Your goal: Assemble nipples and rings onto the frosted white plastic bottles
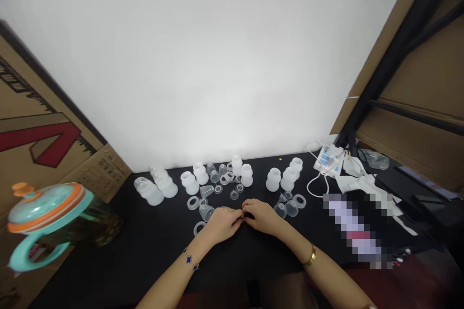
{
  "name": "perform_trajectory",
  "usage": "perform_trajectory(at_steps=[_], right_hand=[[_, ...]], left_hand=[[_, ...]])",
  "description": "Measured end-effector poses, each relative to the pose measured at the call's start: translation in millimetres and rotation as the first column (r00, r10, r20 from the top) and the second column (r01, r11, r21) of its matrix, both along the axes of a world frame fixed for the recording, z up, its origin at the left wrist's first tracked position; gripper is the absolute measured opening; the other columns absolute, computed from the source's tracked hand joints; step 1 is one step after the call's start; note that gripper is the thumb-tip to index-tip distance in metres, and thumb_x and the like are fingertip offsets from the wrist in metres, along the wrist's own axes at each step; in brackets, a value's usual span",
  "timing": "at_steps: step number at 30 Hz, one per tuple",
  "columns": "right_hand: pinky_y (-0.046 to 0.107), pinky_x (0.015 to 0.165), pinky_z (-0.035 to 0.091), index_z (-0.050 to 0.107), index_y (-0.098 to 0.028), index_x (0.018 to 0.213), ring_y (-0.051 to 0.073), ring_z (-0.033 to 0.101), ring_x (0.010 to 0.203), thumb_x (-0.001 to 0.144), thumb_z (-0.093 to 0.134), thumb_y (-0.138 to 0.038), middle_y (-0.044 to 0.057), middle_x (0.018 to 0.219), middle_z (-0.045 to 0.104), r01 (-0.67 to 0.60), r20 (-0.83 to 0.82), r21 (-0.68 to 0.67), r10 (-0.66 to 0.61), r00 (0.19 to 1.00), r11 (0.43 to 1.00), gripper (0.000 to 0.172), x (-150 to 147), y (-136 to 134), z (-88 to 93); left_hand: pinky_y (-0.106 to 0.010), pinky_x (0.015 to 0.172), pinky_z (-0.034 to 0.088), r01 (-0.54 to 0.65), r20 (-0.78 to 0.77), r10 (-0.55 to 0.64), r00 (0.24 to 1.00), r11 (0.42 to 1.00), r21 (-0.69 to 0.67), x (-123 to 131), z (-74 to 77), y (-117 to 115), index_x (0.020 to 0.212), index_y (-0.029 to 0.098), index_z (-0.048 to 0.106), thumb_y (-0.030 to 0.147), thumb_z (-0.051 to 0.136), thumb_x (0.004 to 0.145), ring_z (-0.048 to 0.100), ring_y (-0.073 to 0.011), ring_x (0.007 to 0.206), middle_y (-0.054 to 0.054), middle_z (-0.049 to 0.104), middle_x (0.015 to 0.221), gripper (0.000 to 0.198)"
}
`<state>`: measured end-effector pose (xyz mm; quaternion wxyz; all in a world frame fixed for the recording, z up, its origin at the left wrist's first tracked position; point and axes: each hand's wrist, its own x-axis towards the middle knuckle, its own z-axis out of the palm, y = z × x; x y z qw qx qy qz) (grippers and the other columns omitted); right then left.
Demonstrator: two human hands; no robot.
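Observation:
My left hand (225,222) and my right hand (261,216) meet over the middle of the black table, fingertips pinched together. Whatever lies between them, if anything, is too small or hidden to make out. Beside the left hand lie a clear bottle cap (206,212) and a translucent ring (199,228). Just beyond the fingers is a small clear nipple (234,195). To the right of the right hand are clear domed caps (292,208) and another ring (299,201). Open white baby bottles (273,180) stand behind, with more bottles (190,183) to the left.
Two bottles with clear tops (149,191) stand farther left. A teal-lidded jug (50,210) is at the left edge near a cardboard box (54,120). A power strip (329,159) with white cable and crumpled paper (362,183) lies at right. A white wall (224,67) rises behind.

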<state>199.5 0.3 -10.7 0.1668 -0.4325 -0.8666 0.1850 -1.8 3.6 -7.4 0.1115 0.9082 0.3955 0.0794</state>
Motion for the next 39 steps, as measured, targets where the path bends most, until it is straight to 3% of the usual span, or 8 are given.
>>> perform_trajectory(at_steps=[23,35,39], right_hand=[[0.031,0.089,0.049,0.068,-0.023,0.103,0.022,0.064,0.103,0.088,0.060,-0.015,0.004,0.108,0.070,-0.003,-0.056,-0.006,0.003,0.998,1.000,0.019,3.3,1.9,1.0],[0.031,0.089,0.051,0.069,-0.023,0.104,0.022,0.065,0.102,0.087,0.059,-0.015,0.005,0.107,0.070,0.001,-0.068,-0.011,-0.002,0.998,1.000,0.022,2.7,0.8,4.3],[0.031,0.088,0.052,0.068,-0.023,0.111,0.021,0.066,0.102,0.088,0.057,-0.016,0.006,0.117,0.067,0.041,-0.130,0.003,-0.041,0.991,0.999,0.026,1.2,2.8,3.3]], left_hand=[[-0.031,0.074,0.044,0.012,0.091,-0.023,0.996,0.993,0.117,-1.8,-3.5,2.6,0.088,0.022,0.066,0.024,0.060,0.090,0.061,-0.0198,0.082,-0.002,0.069,0.081,0.006],[-0.032,0.074,0.044,0.030,0.047,-0.038,0.998,0.987,0.158,-1.3,-7.3,4.2,0.090,0.021,0.065,0.024,0.061,0.091,0.062,-0.0196,0.080,-0.002,0.069,0.082,0.006],[-0.032,0.074,0.044,0.009,0.025,-0.013,1.000,0.989,0.150,-0.6,-3.8,2.7,0.089,0.020,0.065,0.026,0.061,0.091,0.063,-0.0207,0.081,-0.002,0.069,0.083,0.007]])
